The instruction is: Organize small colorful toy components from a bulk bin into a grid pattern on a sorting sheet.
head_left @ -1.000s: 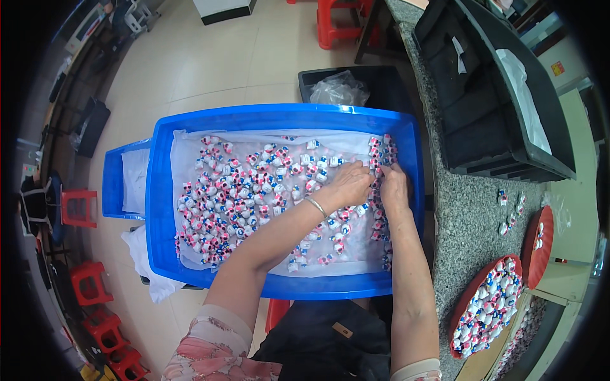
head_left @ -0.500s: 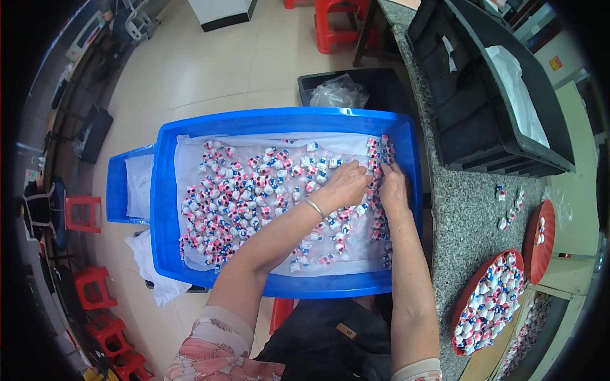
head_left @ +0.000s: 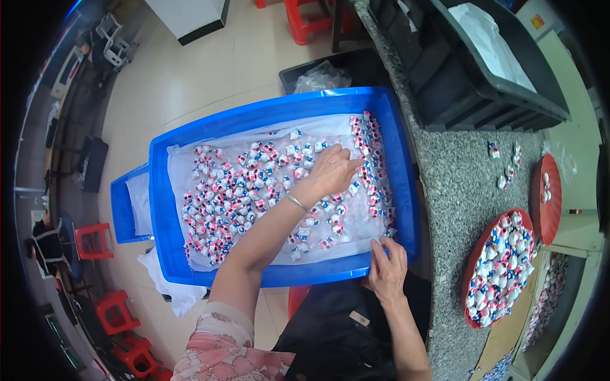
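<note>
A blue plastic tub (head_left: pixel 279 274) lined with white sheeting (head_left: pixel 190 149) holds many small white, pink and blue figurines (head_left: pixel 222 203). Most lie in a loose heap on its left side, while others stand in tight rows (head_left: pixel 376 159) along the right wall. My left hand (head_left: pixel 333 171) reaches over the tub beside these rows, its fingers bent together at the figurines. What lies between those fingertips is hidden. Over the tub's near right rim is my right hand (head_left: pixel 387 270), fingers loosely bent and apart, with nothing visible in it.
On the speckled stone counter (head_left: pixel 451 190) at right stand a black crate (head_left: pixel 470 95), a red dish heaped with figurines (head_left: pixel 473 273) and a second red dish (head_left: pixel 551 216). A few loose figurines (head_left: pixel 494 150) lie nearby. Red stools (head_left: pixel 95 241) stand on the floor at left.
My right hand has left the rows at the right wall and come back toward me to the near rim. My left hand stays by the rows. The whole view has shifted slightly.
</note>
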Demonstrator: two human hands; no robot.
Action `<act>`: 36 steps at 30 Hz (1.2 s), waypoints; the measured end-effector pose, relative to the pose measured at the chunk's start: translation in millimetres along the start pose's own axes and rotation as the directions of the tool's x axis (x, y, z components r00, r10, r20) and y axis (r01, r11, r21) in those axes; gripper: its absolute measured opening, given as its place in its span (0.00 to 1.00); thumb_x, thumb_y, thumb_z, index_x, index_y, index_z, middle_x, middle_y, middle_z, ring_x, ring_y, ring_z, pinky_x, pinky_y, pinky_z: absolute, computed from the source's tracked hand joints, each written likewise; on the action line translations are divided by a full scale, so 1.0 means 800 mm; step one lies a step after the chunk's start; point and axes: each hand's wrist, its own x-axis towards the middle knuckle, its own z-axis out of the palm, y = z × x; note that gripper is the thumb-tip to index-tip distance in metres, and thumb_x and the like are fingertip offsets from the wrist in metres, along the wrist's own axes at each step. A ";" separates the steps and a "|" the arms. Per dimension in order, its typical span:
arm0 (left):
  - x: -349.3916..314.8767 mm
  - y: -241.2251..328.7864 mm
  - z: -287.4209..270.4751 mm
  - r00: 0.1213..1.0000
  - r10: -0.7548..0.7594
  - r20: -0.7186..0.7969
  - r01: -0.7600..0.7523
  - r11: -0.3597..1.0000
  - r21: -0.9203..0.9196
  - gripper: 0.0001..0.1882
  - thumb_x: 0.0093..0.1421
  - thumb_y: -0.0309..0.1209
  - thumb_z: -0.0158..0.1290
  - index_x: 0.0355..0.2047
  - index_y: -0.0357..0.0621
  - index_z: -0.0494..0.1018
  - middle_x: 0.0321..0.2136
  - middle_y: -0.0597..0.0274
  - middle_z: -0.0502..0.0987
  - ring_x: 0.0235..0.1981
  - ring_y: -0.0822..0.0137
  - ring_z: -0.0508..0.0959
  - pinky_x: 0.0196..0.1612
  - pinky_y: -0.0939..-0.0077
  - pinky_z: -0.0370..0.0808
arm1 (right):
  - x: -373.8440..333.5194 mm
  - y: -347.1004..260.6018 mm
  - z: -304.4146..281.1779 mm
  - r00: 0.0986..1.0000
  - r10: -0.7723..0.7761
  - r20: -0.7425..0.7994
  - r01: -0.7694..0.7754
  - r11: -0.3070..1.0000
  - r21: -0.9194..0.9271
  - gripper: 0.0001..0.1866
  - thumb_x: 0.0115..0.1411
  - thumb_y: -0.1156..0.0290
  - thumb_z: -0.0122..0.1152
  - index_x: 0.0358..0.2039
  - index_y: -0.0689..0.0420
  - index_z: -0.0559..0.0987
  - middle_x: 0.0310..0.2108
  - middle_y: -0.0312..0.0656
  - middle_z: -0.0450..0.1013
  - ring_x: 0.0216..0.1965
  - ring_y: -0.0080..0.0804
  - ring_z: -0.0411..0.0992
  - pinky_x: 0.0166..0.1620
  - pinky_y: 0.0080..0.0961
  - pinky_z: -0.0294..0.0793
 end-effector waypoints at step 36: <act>-0.045 0.104 0.005 0.973 0.062 0.222 0.051 0.881 -0.470 0.14 0.57 0.28 0.58 0.45 0.47 0.78 0.30 0.57 0.74 0.37 0.57 0.77 0.38 0.65 0.75 | -0.034 0.013 0.014 0.979 0.034 -0.199 -0.015 0.995 0.097 0.16 0.53 0.82 0.60 0.44 0.60 0.77 0.43 0.45 0.72 0.39 0.44 0.71 0.44 0.36 0.69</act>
